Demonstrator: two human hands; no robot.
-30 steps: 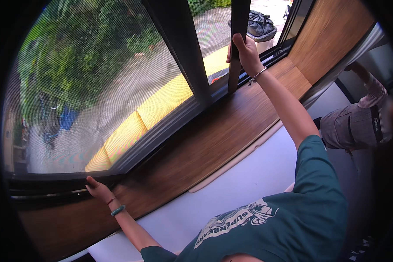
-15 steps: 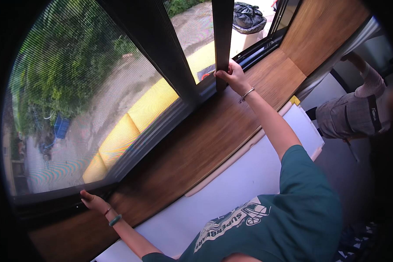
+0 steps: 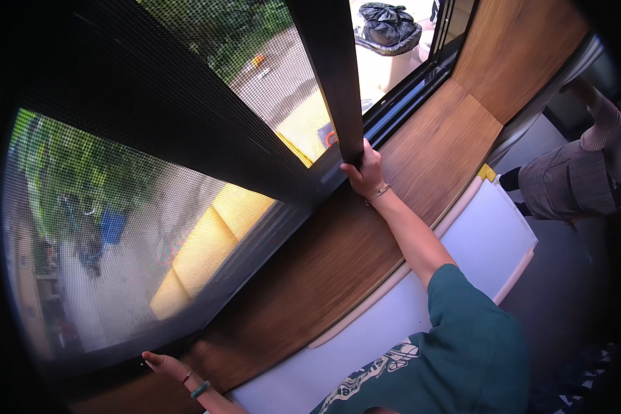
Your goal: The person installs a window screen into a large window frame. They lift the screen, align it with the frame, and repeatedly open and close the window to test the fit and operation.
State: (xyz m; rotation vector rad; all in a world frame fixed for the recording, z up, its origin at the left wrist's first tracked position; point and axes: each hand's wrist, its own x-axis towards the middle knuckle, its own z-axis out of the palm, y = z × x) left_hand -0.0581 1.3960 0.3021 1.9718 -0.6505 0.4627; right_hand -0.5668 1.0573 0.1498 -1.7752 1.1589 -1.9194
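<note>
My right hand (image 3: 364, 171) is closed around the lower end of a dark upright frame bar (image 3: 334, 83). This bar edges a mesh window screen (image 3: 255, 62) in a black frame. Its thumb lies on the near side; the other fingers are partly hidden behind the bar. At lower left, my left hand (image 3: 164, 367) is by the bottom rail (image 3: 110, 359) of the dark window frame. Its visible fingers are stretched out, close to or touching the rail, with no object seen in them. A wide dark bar (image 3: 186, 103) crosses between the mesh areas.
A brown wood-grain sill (image 3: 310, 269) runs below the window, above a white panel (image 3: 486, 228) with pale padded edging. Right of the held bar, an unscreened gap shows a bin (image 3: 390, 41) with a black bag outside. Another person (image 3: 566, 176) stands at right.
The view has shifted, and both hands now appear lower in the picture. The wide dark bar looks larger and nearer. More of the window track shows right of the held bar.
</note>
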